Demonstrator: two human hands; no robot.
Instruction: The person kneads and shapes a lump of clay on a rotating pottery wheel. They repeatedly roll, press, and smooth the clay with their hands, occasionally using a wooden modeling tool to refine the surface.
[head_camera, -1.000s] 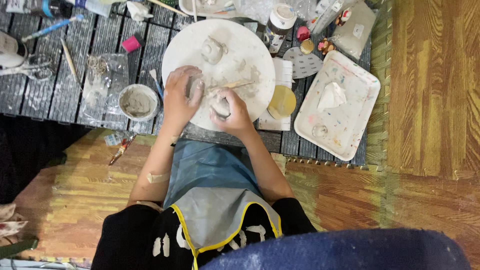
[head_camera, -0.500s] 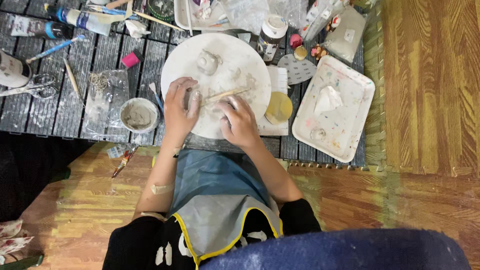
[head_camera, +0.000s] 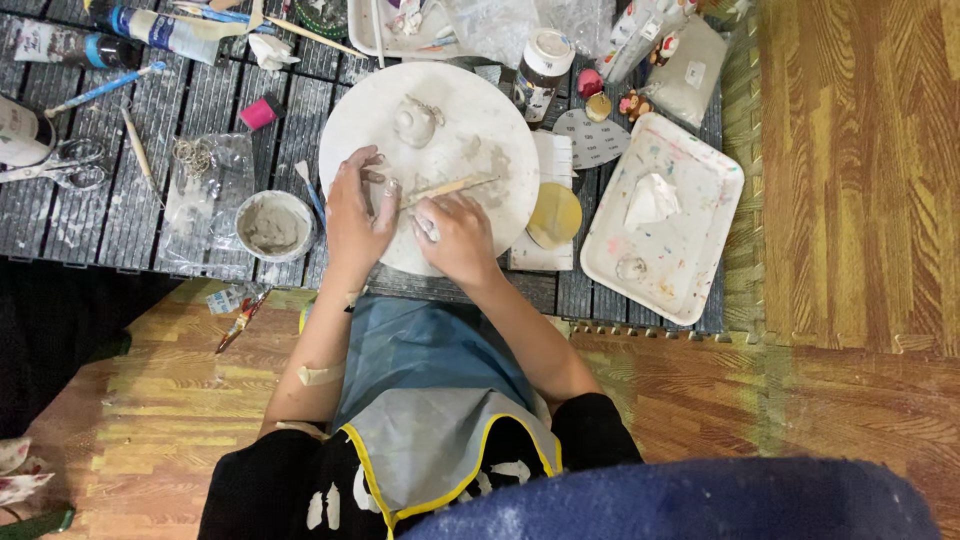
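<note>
Steadying what looks like a small clay piece under my curled left hand (head_camera: 358, 212) on the round white board (head_camera: 350, 135), I grip a wooden modelling stick (head_camera: 447, 188) in my right hand (head_camera: 455, 232), angled across for working it.

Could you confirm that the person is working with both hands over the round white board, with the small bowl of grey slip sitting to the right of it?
Not quite: the head view shows the small bowl of grey slip to the left of the round white board, beside the left hand. Both hands, including the right hand, are over the board.
</note>
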